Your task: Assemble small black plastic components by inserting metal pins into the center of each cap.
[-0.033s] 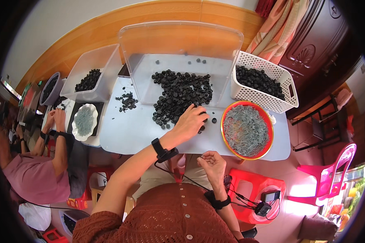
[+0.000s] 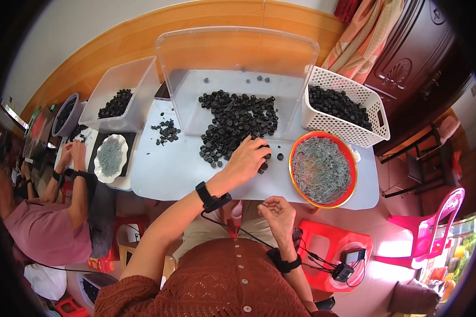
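My left hand (image 2: 247,160) reaches over the table to the right edge of a loose pile of small round black plastic caps (image 2: 235,119). Its fingers are curled on a black cap (image 2: 268,155), and another lies just under the fingertips. In front of the table edge I hold my right hand (image 2: 280,215) with thumb and fingers pinched together. Whatever sits in that pinch is too small to name. To the right stands a red bowl with a yellow rim (image 2: 354,182), full of thin grey-green pieces (image 2: 321,170).
A clear plastic bin (image 2: 237,31) stands on its side around the far pile. A white perforated basket (image 2: 373,134) and a translucent tub (image 2: 124,124) hold more black parts. Black bits (image 2: 165,132) lie left. A co-worker (image 2: 53,227) sits at the left; a red stool (image 2: 322,238) stands right.
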`<state>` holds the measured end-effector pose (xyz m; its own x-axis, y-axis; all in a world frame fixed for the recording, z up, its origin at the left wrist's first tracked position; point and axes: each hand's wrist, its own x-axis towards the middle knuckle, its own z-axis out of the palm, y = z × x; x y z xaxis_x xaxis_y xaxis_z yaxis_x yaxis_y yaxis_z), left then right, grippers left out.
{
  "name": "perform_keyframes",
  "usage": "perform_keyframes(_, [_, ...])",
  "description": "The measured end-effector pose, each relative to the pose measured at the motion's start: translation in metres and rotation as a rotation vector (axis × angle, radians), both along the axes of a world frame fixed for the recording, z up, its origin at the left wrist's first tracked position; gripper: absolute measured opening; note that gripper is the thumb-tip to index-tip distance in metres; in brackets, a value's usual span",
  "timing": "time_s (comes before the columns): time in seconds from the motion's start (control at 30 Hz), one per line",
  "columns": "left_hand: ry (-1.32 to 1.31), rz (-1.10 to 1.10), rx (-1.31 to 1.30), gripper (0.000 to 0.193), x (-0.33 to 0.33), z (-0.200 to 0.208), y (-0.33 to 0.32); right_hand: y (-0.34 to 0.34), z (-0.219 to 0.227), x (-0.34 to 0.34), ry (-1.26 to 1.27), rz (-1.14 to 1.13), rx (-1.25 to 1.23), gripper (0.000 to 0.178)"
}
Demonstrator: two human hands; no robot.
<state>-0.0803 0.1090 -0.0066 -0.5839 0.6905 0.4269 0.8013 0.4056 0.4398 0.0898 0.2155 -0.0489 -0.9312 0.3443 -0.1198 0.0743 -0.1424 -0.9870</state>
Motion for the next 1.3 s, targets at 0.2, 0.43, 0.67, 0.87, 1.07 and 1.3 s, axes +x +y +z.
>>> perform_keyframes(0.2, [-0.145, 0.179, 0.284, 0.019, 0.033, 0.005, -0.022, 0.002, 0.013, 0.000, -0.006, -0.021, -0.104, 0.023])
perform_keyframes(0.43, [-0.152, 0.330, 0.171, 0.027, 0.048, -0.016, -0.002, 0.004, 0.020, 0.002, 0.015, -0.026, -0.137, 0.024])
perform_keyframes(0.67, [-0.209, 0.290, 0.273, 0.021, 0.048, -0.020, -0.012, 0.007, 0.026, 0.002, 0.056, -0.041, -0.166, 0.022])
perform_keyframes(0.87, [-1.554, -0.151, 0.920, 0.024, 0.060, 0.014, -0.059, 0.000, 0.063, -0.004, 0.106, 0.025, -0.180, 0.021])
perform_keyframes(1.07, [-1.692, -0.285, 1.016, 0.024, 0.078, 0.014, -0.074, -0.021, 0.092, -0.012, 0.169, 0.136, -0.157, 0.019])
perform_keyframes(1.3, [-1.724, -0.345, 1.079, 0.020, 0.082, 0.002, -0.076, -0.032, 0.092, -0.011, 0.127, 0.102, -0.095, 0.019])
